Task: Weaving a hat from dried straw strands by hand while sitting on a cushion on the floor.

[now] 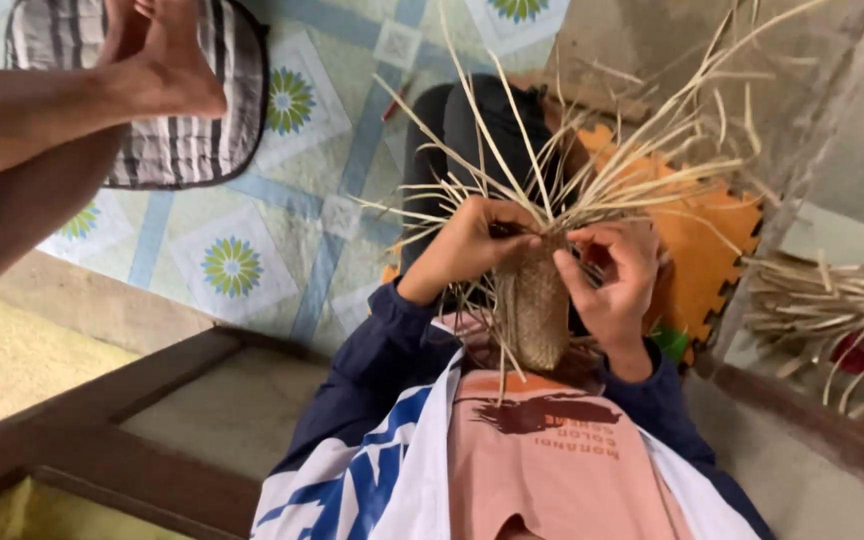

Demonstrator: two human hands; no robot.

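Note:
A small, narrow woven straw piece (532, 310) hangs in front of my chest, with many loose pale strands (602, 170) fanning up and outward from its top. My left hand (467, 245) grips the top left of the weave, fingers pinched on the strands. My right hand (612, 280) holds the top right edge, thumb and fingers closed on a strand. The two hands nearly touch above the woven part. I wear a navy and white jacket over a pink shirt.
Another person's bare foot (162, 60) and leg reach in at the top left, over a striped grey cushion (202, 140). A flower-patterned floor sheet (282, 230), an orange foam mat (712, 230), a bundle of straw (832, 300) at the right and a dark wooden frame (102, 420) surround me.

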